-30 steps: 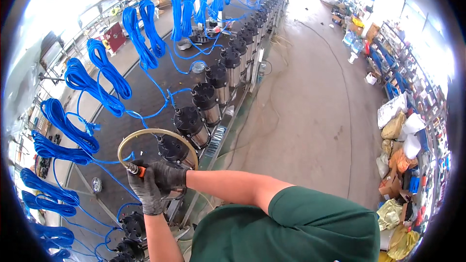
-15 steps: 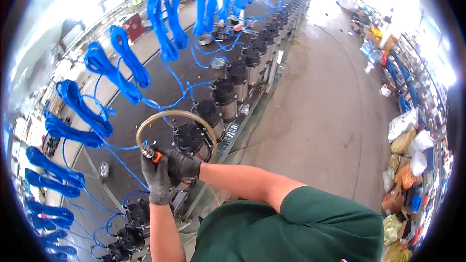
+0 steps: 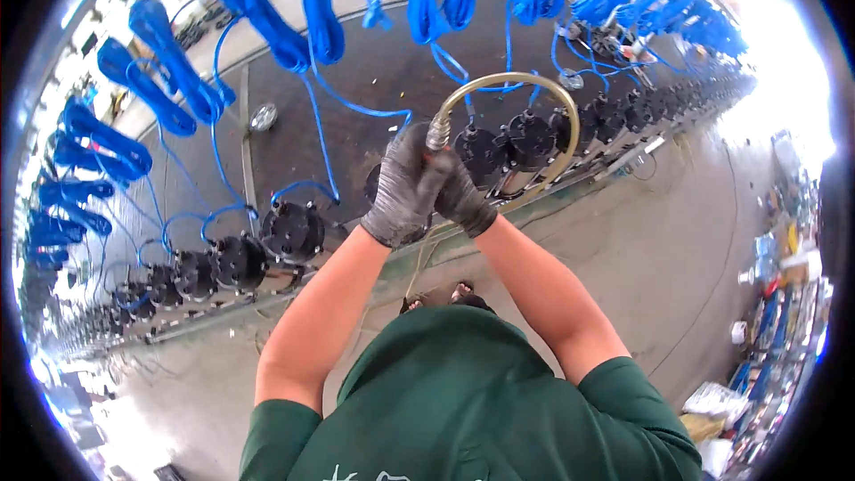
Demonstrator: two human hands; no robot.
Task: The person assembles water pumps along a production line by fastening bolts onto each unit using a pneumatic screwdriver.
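Note:
My two hands, in dark grey gloves, are together over the row of motors. My left hand [image 3: 398, 189] is closed around the base of a metal hose fitting [image 3: 437, 133]. My right hand [image 3: 461, 196] presses against it from the other side, its fingers closed; a bit of orange shows between the hands. From the fitting a yellowish clear hose [image 3: 571, 111] arches up and loops to the right. A black-topped cylindrical motor [image 3: 479, 158] stands just right of my hands, and another black motor top [image 3: 293, 232] is to the left. What lies beneath my hands is mostly hidden.
Blue cable bundles [image 3: 258, 13] hang in a row along the far side, their leads running down to the motors. The motors line the near edge of a dark bench [image 3: 365, 80]. A small round clear-and-silver piece [image 3: 264, 117] lies on it. Bags and boxes [image 3: 715, 405] sit at the right.
The view has swung round, so the motor row now crosses in front of me. My joined hands show farther right and higher in the picture, still holding the hose fitting.

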